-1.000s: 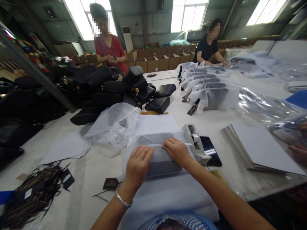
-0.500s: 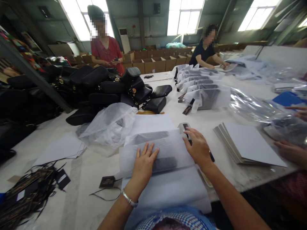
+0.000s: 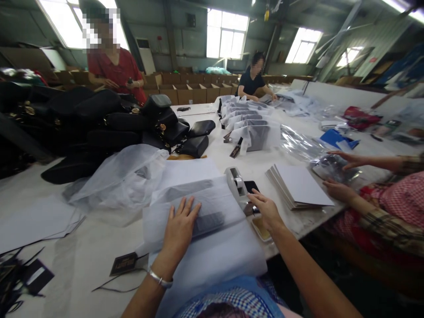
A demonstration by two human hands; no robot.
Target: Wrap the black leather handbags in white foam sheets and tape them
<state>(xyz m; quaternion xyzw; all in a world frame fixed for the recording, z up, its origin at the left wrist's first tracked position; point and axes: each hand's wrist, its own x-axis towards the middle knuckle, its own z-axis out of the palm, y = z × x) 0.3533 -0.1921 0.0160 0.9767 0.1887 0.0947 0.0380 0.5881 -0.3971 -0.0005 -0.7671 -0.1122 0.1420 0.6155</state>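
My left hand (image 3: 180,221) lies flat with spread fingers on a bag wrapped in thin white paper (image 3: 212,194); dark shapes show through the wrapping. A black tag (image 3: 123,264) on a cord sticks out at its lower left. My right hand (image 3: 266,210) is at the near end of a grey tape dispenser (image 3: 236,183), its fingers extended; whether a piece of tape is between them is too small to tell. A small yellowish dish (image 3: 261,227) sits below the dispenser. More white paper (image 3: 212,256) lies under the wrapped bag.
Black handbags (image 3: 112,119) are heaped at the left, beside crumpled translucent wrapping (image 3: 122,185). Wrapped bags (image 3: 255,132) stand in a row behind. A stack of white boards (image 3: 303,183) lies right, near a co-worker's hands (image 3: 342,190). Two people stand across the table.
The view has turned to the right, showing more of the co-worker there. My right hand has moved from over the tape dispenser to its near end. My left hand stays on the wrapping.
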